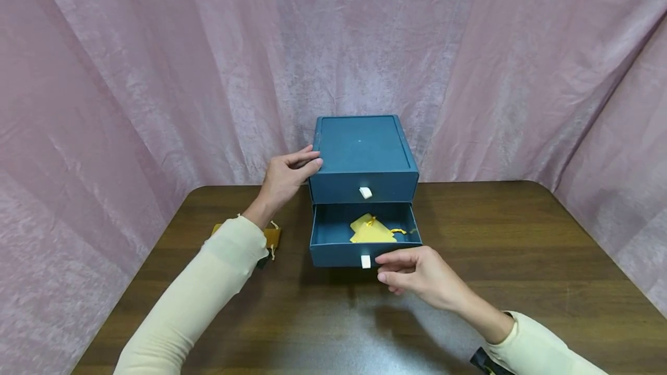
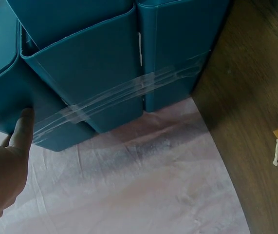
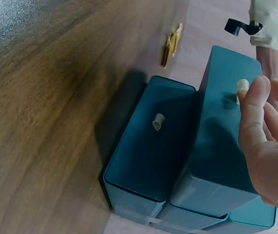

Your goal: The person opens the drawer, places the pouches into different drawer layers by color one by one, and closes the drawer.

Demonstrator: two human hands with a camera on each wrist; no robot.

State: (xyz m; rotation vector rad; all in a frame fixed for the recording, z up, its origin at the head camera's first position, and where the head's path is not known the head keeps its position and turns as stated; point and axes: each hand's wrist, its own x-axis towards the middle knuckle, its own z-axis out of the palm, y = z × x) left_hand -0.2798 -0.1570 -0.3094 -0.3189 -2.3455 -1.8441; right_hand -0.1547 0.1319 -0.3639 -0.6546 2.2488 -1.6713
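Note:
A teal drawer box (image 1: 359, 143) stands on the table, with one drawer (image 1: 333, 254) pulled out below its closed top drawer. Inside the pulled-out drawer lie yellow drawstring pouches (image 1: 376, 231). My left hand (image 1: 285, 178) rests against the upper left side of the box; its fingers touch the teal wall (image 2: 41, 105). Just right of the drawer's white pull tab (image 1: 366, 261) is my right hand (image 1: 417, 274), with loosely bent fingers. The right wrist view shows the thumb and fingers (image 3: 258, 92) beside that tab, holding nothing. A lower closed drawer (image 3: 148, 146) has its own tab.
Amber pouches (image 1: 272, 237) with pale cords lie on the wooden table (image 1: 495, 236), left of the box and partly hidden by my left sleeve. Clear tape (image 2: 124, 90) runs across the box's side. A pink curtain (image 1: 365, 33) hangs behind the table.

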